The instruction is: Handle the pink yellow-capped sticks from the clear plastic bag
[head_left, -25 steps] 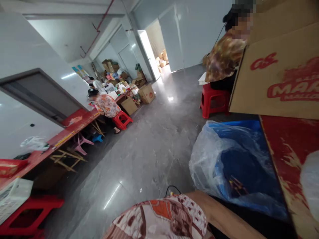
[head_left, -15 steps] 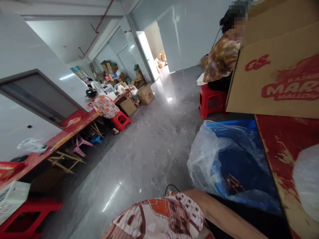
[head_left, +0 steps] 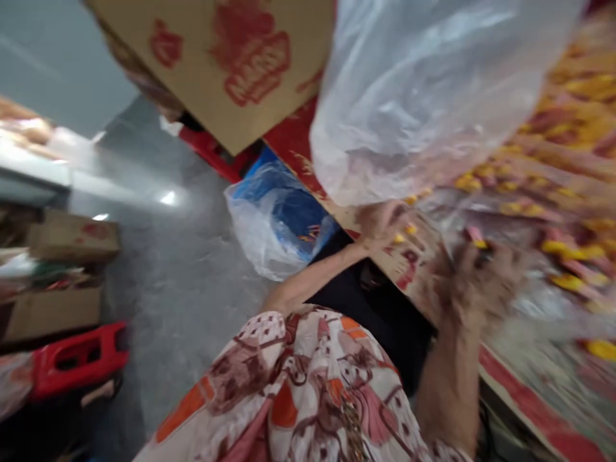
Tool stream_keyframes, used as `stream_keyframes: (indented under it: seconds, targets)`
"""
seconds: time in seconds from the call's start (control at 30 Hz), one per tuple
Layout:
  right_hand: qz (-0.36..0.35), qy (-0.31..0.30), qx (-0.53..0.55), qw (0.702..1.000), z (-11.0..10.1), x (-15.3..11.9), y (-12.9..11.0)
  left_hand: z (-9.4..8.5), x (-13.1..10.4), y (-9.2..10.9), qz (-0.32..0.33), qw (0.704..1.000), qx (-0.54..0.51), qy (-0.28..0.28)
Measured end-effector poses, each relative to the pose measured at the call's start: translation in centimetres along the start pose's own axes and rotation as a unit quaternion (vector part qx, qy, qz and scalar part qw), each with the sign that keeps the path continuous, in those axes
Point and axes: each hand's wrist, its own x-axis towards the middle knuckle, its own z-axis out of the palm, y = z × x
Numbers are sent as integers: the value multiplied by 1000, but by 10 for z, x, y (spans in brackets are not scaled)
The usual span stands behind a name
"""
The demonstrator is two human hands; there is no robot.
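Note:
Motion blurs both hands at the red worktable (head_left: 298, 138). My left hand (head_left: 382, 224) is over the table's near edge, just below a big translucent plastic bag (head_left: 423, 109). Small yellow bits show at its fingertips; whether it grips them is unclear. To the right, my right hand (head_left: 491, 279) has its fingers bent in around a small pink-and-yellow piece (head_left: 475, 237), which pokes out at the fingertips. Clear plastic film (head_left: 543, 298) lies beside and under this hand. A large heap of similar pink-and-yellow pieces (head_left: 572, 256) spreads over the table's right side.
A blue bin (head_left: 293, 212) lined with clear plastic stands on the floor left of the table, a few pieces inside. A printed cardboard box (head_left: 202, 70) rests at the table's far end. Red stools (head_left: 81, 359) and cardboard boxes (head_left: 72, 237) are at left.
My view has swung right and down from the room to the table. Both hands and the heap of pieces have come into view; the bin and box now appear further left.

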Motion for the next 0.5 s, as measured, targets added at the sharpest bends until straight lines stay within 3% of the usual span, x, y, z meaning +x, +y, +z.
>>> stream_keyframes:
  seconds: [0.03, 0.1, 0.23, 0.37, 0.5]
  targets:
    - [11, -10, -12, 1000, -2, -1, 4, 13, -2, -3, 0, 1000, -21, -7]
    - [22, -35, -18, 999, 1, 3, 4, 22, -3, -14, 11, 999, -40, -5]
    - [47, -61, -20, 997, 4, 10, -8, 10, -2, -29, 94, 995, -16, 1]
    - [58, -83, -16, 995, -1, 8, -14, 9, 0, -25, 159, 986, 33, 29]
    - [53, -87, -8, 995, 2, 7, -10, 16, 10, -21, 178, 982, 52, -37]
